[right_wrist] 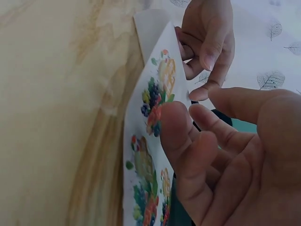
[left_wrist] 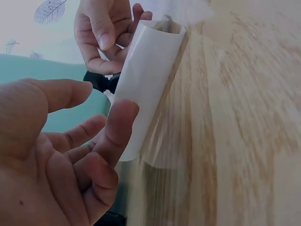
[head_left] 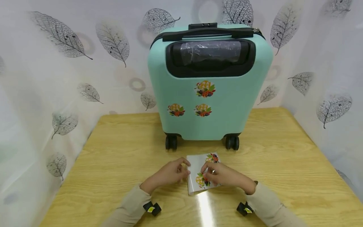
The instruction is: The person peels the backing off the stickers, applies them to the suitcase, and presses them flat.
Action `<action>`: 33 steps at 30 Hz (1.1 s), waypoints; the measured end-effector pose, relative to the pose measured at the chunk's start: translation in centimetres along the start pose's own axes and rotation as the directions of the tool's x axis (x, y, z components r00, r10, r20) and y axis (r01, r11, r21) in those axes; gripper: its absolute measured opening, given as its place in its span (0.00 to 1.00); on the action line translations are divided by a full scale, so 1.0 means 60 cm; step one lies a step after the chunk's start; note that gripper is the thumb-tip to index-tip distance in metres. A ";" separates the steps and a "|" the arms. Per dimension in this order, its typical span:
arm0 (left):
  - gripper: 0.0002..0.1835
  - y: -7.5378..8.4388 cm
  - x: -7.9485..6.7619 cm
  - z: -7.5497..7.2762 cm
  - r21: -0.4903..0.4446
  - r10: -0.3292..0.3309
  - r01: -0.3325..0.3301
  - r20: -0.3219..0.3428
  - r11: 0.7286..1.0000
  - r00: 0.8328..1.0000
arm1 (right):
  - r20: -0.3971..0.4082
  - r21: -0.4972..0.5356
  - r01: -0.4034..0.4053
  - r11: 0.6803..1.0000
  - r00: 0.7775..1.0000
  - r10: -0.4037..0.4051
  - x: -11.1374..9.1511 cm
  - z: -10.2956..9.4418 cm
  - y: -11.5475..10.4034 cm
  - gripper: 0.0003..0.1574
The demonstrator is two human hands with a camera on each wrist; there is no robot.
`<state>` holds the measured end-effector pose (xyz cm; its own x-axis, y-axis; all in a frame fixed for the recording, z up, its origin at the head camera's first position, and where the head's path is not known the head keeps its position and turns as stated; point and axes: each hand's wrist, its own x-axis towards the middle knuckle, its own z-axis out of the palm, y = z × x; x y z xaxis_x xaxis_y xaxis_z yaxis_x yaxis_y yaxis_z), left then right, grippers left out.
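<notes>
A sheet of fruit stickers [head_left: 193,170] lies on the table, its left side curled up. Colourful fruit stickers [right_wrist: 159,92] show on its white face. My left hand [head_left: 172,171] is at the sheet's left edge, fingers loosely bent; in the left wrist view its thumb and forefinger stand apart with nothing between them. Over the right part of the sheet is my right hand [head_left: 222,174], close to a lower sticker [head_left: 200,181]. The right wrist view shows its fingers [right_wrist: 175,125] loosely bent, thumb apart, nothing held. Whether either hand touches the sheet is hard to tell.
A mint green suitcase [head_left: 227,101] stands upright on its black wheels behind the sheet. Three fruit stickers [head_left: 203,110] are on its front, below the black handle recess [head_left: 210,71]. A leaf-patterned curtain [head_left: 113,78] surrounds the wooden table [head_left: 119,151].
</notes>
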<state>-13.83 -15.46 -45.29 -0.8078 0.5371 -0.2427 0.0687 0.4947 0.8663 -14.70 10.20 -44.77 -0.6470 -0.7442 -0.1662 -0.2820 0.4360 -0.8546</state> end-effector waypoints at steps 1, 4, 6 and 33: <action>0.16 0.000 0.000 0.001 -0.007 -0.004 0.004 0.002 1.000 1.000 | 0.001 0.002 -0.002 1.000 1.000 0.002 0.002 0.002 0.000 0.10; 0.16 -0.004 0.002 0.006 -0.014 -0.015 0.015 0.007 1.000 1.000 | 0.007 0.010 -0.006 1.000 1.000 0.006 0.005 0.009 0.001 0.09; 0.16 -0.005 0.003 0.011 -0.021 -0.017 0.017 0.018 1.000 1.000 | 0.011 0.011 -0.011 1.000 1.000 0.011 0.007 0.014 0.002 0.07; 0.22 -0.010 0.021 0.044 -0.206 0.046 -0.038 0.035 0.978 0.998 | 0.017 0.042 -0.035 0.998 0.999 0.035 0.015 0.036 0.011 0.04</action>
<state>-13.38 -13.29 -47.28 -0.7831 0.5825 -0.2178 -0.0229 0.3230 0.9461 -13.92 8.70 -46.53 -0.6445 -0.7369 -0.2040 -0.2289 0.4405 -0.8681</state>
